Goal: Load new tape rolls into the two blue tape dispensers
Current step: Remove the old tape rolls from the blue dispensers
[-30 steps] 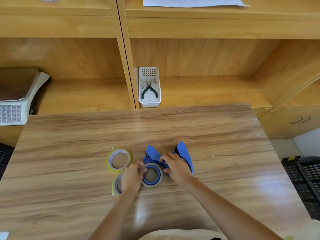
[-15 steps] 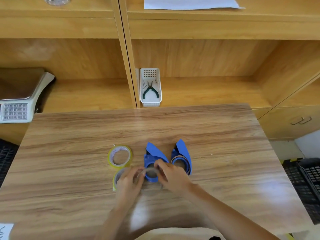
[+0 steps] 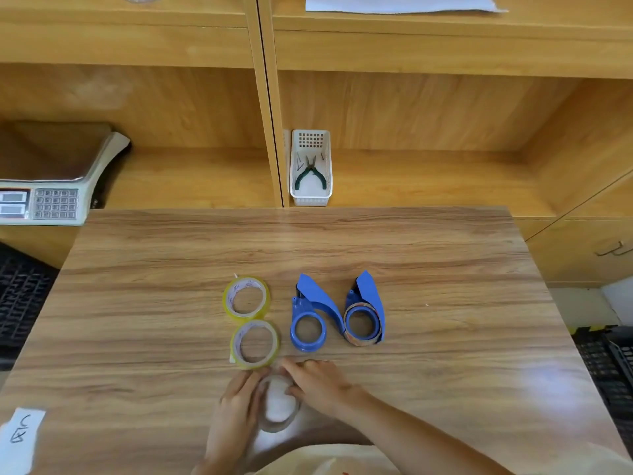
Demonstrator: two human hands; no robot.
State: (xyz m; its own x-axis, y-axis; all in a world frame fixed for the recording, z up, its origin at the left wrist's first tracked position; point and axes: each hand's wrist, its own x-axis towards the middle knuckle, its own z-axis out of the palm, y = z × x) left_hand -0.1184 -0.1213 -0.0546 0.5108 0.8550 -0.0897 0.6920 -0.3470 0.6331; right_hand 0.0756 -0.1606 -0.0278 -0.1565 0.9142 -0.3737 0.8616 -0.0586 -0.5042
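Observation:
Two blue tape dispensers lie side by side on the wooden table [image 3: 445, 269]. The left dispenser [image 3: 308, 320] has a bare blue hub. The right dispenser [image 3: 364, 315] carries a thin brownish core around its hub. Left of them lie two yellowish tape rolls, one farther [image 3: 227, 299] and one nearer [image 3: 236, 344]. Near the front edge, my left hand [image 3: 236, 413] and my right hand [image 3: 318, 385] together hold a thin, nearly used-up tape core [image 3: 294, 414], just lifted off the table.
A white basket [image 3: 311, 200] with green-handled pliers stands on the shelf behind the table. A weighing scale [image 3: 51, 197] sits at the left. A paper note [image 3: 20, 437] lies at the front left corner. Black crates [image 3: 613, 365] stand at the right.
Both hands pulled the old core off the left dispenser's hub and drew it toward the front edge. The left dispenser's hub now shows bare.

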